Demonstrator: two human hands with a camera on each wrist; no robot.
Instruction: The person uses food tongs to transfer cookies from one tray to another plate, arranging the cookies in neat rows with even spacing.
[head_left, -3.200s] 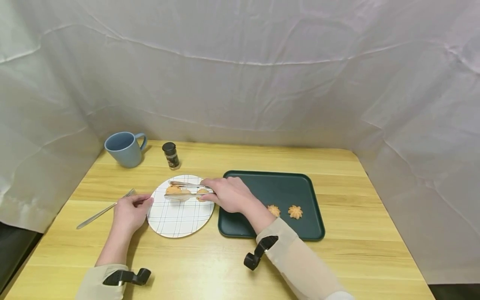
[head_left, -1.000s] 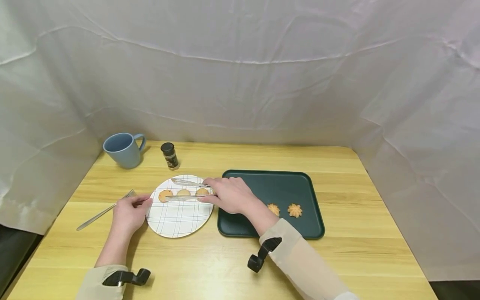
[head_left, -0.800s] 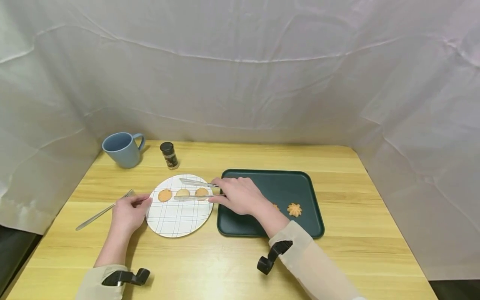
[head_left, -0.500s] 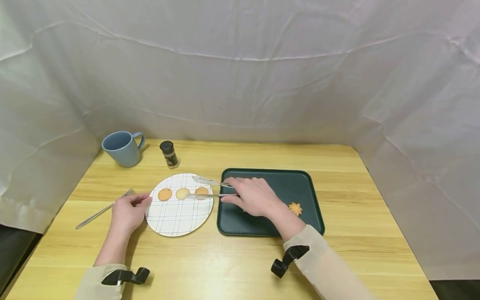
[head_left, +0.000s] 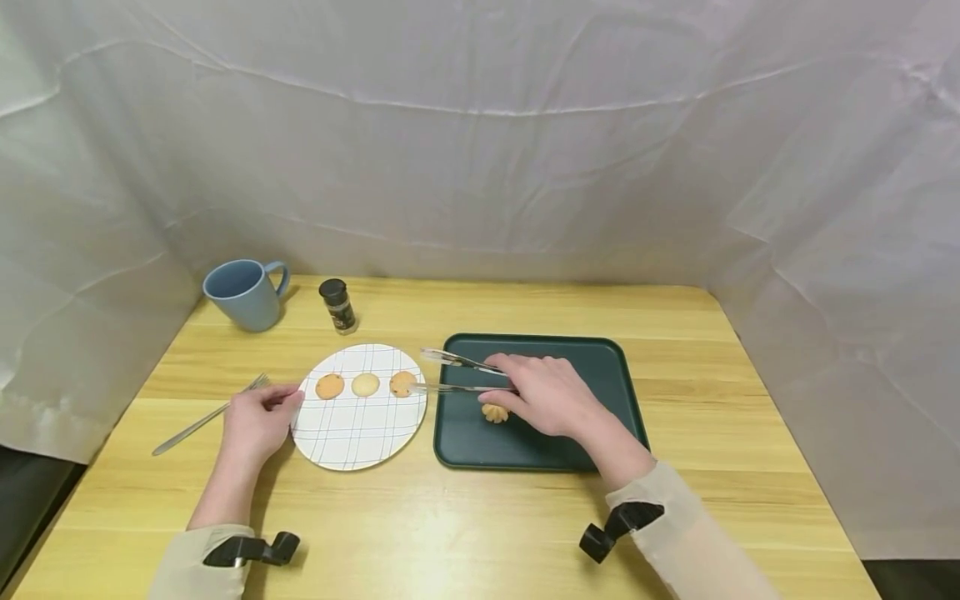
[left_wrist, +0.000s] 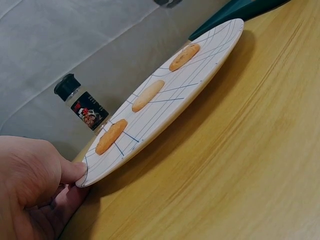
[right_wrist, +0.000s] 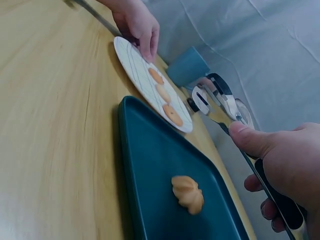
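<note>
My left hand [head_left: 255, 421] pinches the left rim of a white checked plate [head_left: 360, 437]. In the left wrist view the thumb lies on top of that rim, with the plate tilted across the picture. Three round cookies lie in a row on it: an orange one [head_left: 330, 386], a paler one [head_left: 365, 384] and a speckled one [head_left: 402, 383]. My right hand [head_left: 551, 396] holds metal tongs [head_left: 461, 388], their arms spread with nothing between them. The tong tips reach the plate's right side. Below my right thumb, a flower-shaped cookie [head_left: 495, 413] lies on the dark green tray [head_left: 517, 457].
A fork [head_left: 202, 423] lies left of the plate, partly behind my left hand. Behind the plate stand a blue mug [head_left: 247, 300] and a black-capped spice jar [head_left: 340, 308]. Pale cloth [head_left: 480, 183] surrounds the wooden table. My right forearm covers part of the tray.
The tongs have let go of the orange cookie, which now lies on the plate. My right hand has moved right with them, over the tray. My left hand has stayed at the rim.
</note>
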